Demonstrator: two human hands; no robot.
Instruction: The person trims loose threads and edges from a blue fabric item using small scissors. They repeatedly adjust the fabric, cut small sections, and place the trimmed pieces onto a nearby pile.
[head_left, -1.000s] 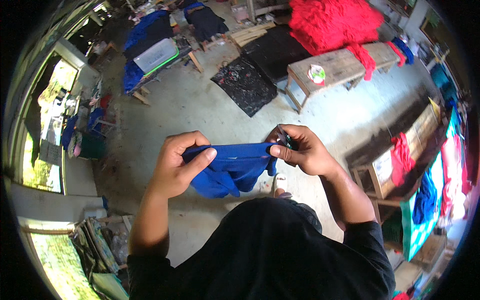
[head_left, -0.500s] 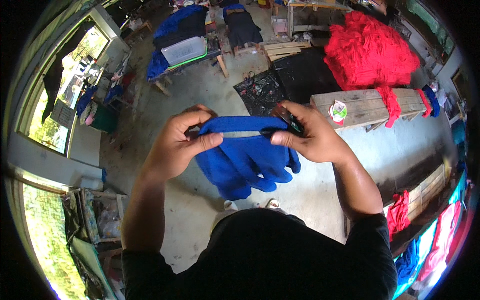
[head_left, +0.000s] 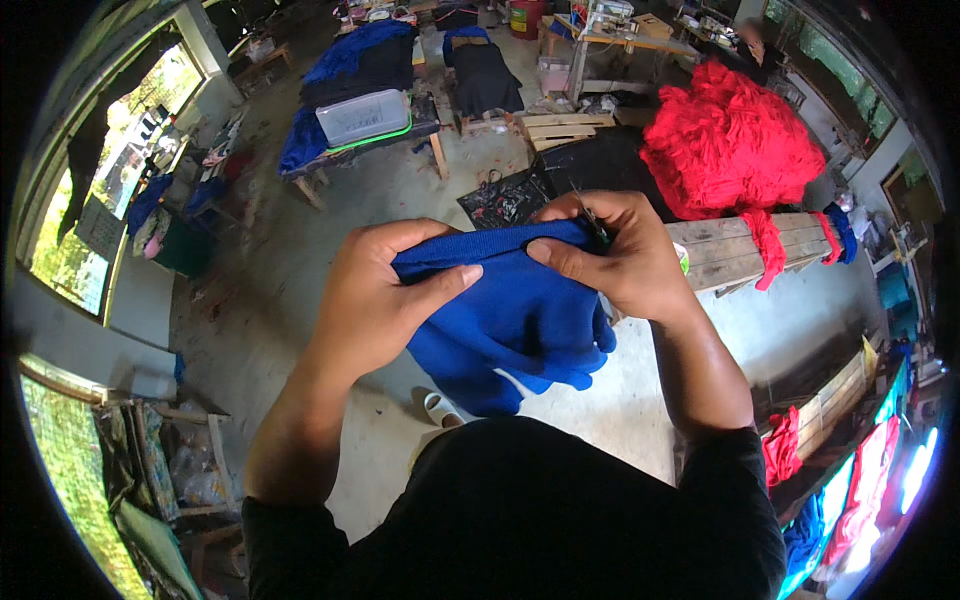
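Note:
A blue knit garment piece (head_left: pixel 505 320) hangs in front of me, its ribbed upper band stretched sideways between my hands. My left hand (head_left: pixel 372 285) is closed on the left end of the band, thumb lying along the near side. At the other end, my right hand (head_left: pixel 635 262) pinches the band between thumb and fingers. Tucked in that same hand is a small dark tool (head_left: pixel 597 225) with a thin metallic tip, like thread snips; most of it is hidden by the fingers. The lower part of the fabric falls in loose folds.
A big heap of red fabric (head_left: pixel 735 145) sits beyond a wooden bench (head_left: pixel 710 258) at right. Ahead left, a low table (head_left: pixel 425 128) bears a clear plastic bin (head_left: pixel 365 117). Black sheeting (head_left: pixel 510 195) lies on the floor. Another person (head_left: pixel 757 50) is at the far right.
The gap in the garment's band has closed, and the band now lies slanted, higher on the right. My left thumb has slid inward. The view has shifted; only one foot shows now.

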